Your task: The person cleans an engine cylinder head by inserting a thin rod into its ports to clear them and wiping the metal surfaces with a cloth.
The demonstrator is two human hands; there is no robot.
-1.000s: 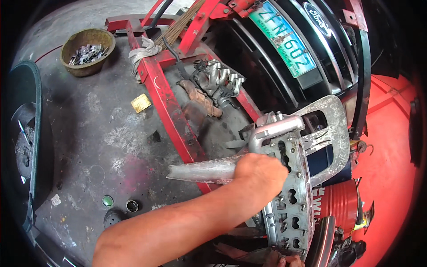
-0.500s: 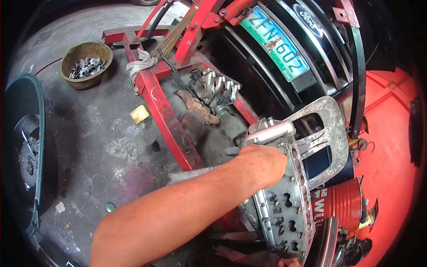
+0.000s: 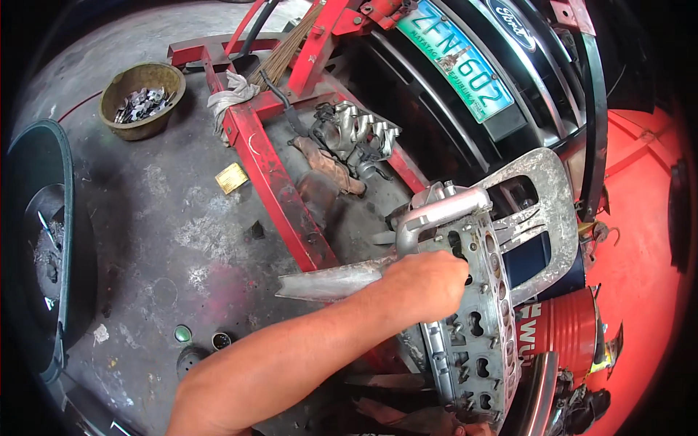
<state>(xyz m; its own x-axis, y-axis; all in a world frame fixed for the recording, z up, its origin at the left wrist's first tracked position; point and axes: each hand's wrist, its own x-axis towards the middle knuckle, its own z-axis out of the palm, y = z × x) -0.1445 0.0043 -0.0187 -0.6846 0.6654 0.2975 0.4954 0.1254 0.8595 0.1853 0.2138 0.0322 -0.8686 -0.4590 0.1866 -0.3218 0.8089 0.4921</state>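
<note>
A grey metal cylinder head with a row of dark oval ports stands lengthwise in front of me. A curved silver pipe is at its far end. My left hand is closed in a fist against the ported face, just nearer to me than the pipe. Its fingertips and anything in them are hidden from view. At the bottom edge, my right hand shows only in part, with bent fingertips at the near end of the cylinder head.
A grey, scuffed chair-like frame surrounds the cylinder head. Beyond are a red steel stand, a finned metal engine part and a car grille. Leftward are a bowl of small parts and a dark tub; a red drum stands right.
My left hand has slid a little nearer to me along the cylinder head, away from the pipe, uncovering a port. The whole view has shifted slightly.
</note>
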